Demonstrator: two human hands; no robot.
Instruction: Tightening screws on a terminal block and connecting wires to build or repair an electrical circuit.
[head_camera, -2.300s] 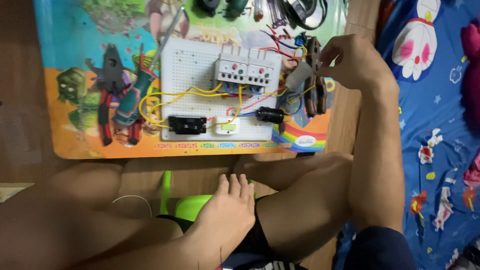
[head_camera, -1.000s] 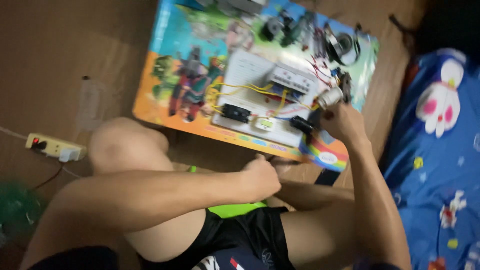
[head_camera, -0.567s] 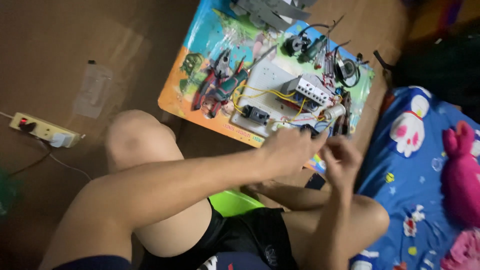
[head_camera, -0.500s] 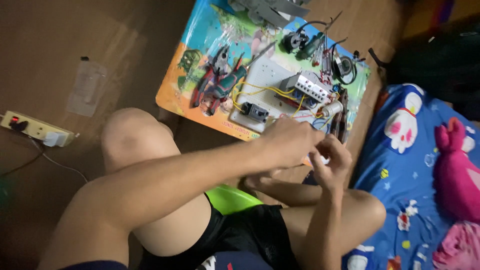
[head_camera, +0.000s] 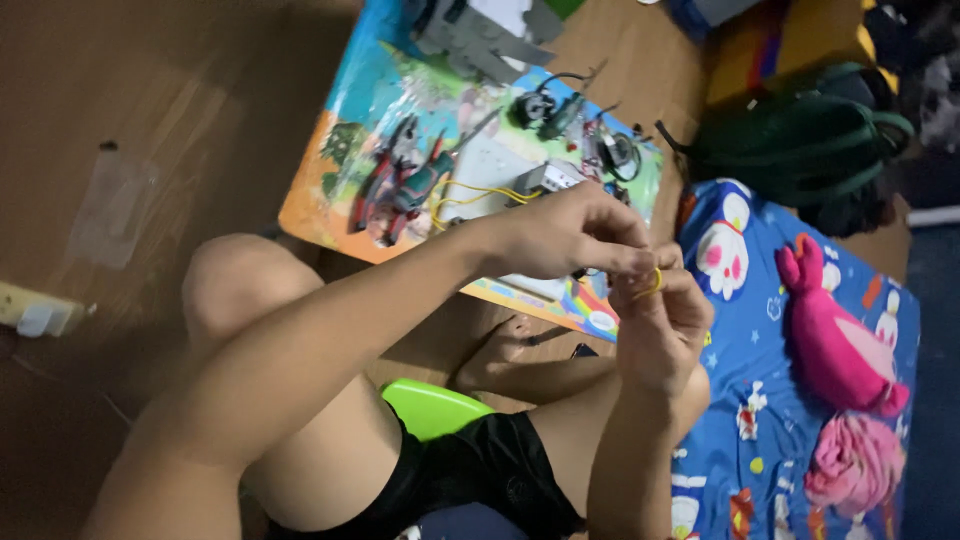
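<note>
Two hands met above the mat's (head_camera: 330, 215) right edge: your left hand (head_camera: 560, 235) and right hand (head_camera: 665, 325) had fingertips pinched together on a yellow wire (head_camera: 655, 281). The white board (head_camera: 490, 170) and pliers (head_camera: 395, 185) lay on the mat's middle.

Yellow wire (head_camera: 652, 281) at centre; a colourful cartoon-print mat (head_camera: 350, 150) at eleven o'clock; blue blanket (head_camera: 770, 400) with cartoon figures at four; pink plush toy (head_camera: 835, 340) at three; lime-green stool (head_camera: 435, 408) at six; black shorts (head_camera: 480, 470).
</note>
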